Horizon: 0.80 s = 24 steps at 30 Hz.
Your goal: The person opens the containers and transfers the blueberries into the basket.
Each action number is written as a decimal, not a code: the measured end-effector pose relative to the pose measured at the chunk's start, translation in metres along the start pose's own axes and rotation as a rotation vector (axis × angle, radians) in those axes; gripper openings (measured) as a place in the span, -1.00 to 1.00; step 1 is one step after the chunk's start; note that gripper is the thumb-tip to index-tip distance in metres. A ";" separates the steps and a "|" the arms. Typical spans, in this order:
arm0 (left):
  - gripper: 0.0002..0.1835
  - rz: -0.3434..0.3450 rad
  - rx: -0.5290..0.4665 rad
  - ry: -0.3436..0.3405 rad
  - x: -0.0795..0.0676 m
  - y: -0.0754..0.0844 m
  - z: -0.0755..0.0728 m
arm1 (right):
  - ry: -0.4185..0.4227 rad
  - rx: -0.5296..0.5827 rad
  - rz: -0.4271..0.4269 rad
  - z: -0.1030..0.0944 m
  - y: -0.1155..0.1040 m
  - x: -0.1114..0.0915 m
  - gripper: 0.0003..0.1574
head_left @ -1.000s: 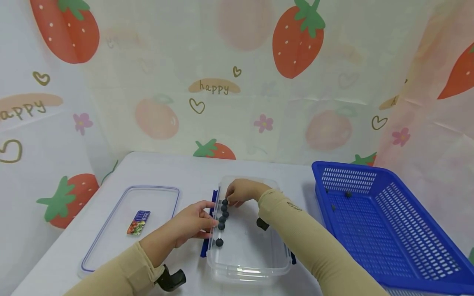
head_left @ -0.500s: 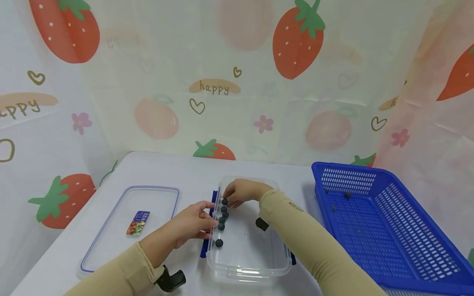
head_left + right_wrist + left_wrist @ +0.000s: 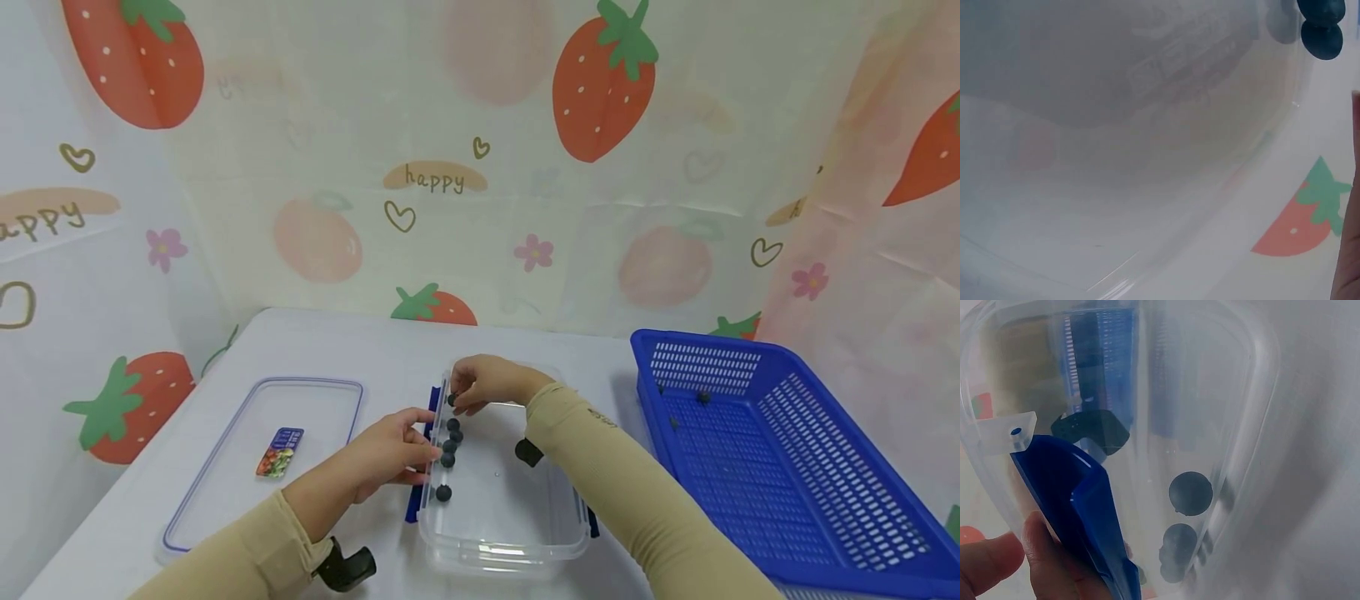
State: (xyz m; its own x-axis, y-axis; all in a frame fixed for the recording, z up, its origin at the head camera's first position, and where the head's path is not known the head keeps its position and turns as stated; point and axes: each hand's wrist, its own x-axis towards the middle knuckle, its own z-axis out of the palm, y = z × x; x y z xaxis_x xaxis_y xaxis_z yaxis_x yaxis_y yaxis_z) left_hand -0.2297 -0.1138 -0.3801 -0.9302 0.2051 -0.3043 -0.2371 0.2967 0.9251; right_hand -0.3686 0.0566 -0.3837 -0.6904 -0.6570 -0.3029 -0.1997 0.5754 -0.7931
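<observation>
A clear plastic storage box [image 3: 510, 550] with blue side latches stands on the table. Along its left wall runs a row of dark blueberries [image 3: 448, 447], one sitting apart nearer the front. My right hand [image 3: 495, 382] reaches inside at the far left corner and pinches a blueberry [image 3: 452, 400], partly covered by the fingers. My left hand [image 3: 390, 454] grips the left side of the box, thumb at the rim. In the left wrist view, its fingers [image 3: 1047, 569] lie beside the blue latch [image 3: 1069, 487], and blueberries [image 3: 1190, 494] show through the wall.
To the left lies the clear box lid [image 3: 262, 382] with a blue edge, a colourful printed packet [image 3: 281, 452] on it. A blue perforated basket [image 3: 795, 467] on the right has a few dark bits [image 3: 703, 397] inside. A strawberry-print curtain [image 3: 495, 208] hangs behind the table.
My right hand has shifted slightly away from me and left with the far blueberry, widening the gap to the rest of the row. My left hand stays put.
</observation>
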 end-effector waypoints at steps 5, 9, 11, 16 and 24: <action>-0.41 -0.006 0.008 -0.004 0.000 0.001 0.001 | -0.012 -0.012 -0.021 -0.004 -0.003 -0.003 -0.87; -0.41 -0.012 0.010 -0.007 0.000 0.001 0.000 | -0.039 -0.008 -0.045 -0.013 -0.005 -0.006 -0.87; -0.41 -0.013 0.008 -0.008 0.000 0.002 0.000 | -0.042 -0.006 -0.057 -0.020 -0.008 -0.010 -0.86; -0.40 -0.015 0.008 -0.004 0.000 0.001 0.000 | -0.014 0.013 -0.087 -0.041 -0.020 -0.029 -0.84; -0.40 -0.015 -0.005 0.005 0.001 0.000 0.000 | 0.063 0.021 -0.129 -0.088 -0.039 -0.080 -0.81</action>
State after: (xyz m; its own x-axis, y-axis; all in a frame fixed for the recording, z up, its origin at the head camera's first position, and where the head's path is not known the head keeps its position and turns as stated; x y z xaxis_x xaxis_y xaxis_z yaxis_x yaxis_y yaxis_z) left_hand -0.2307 -0.1141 -0.3804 -0.9281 0.1958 -0.3167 -0.2523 0.2949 0.9216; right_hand -0.3670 0.1296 -0.2822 -0.7024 -0.6926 -0.1641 -0.2760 0.4774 -0.8342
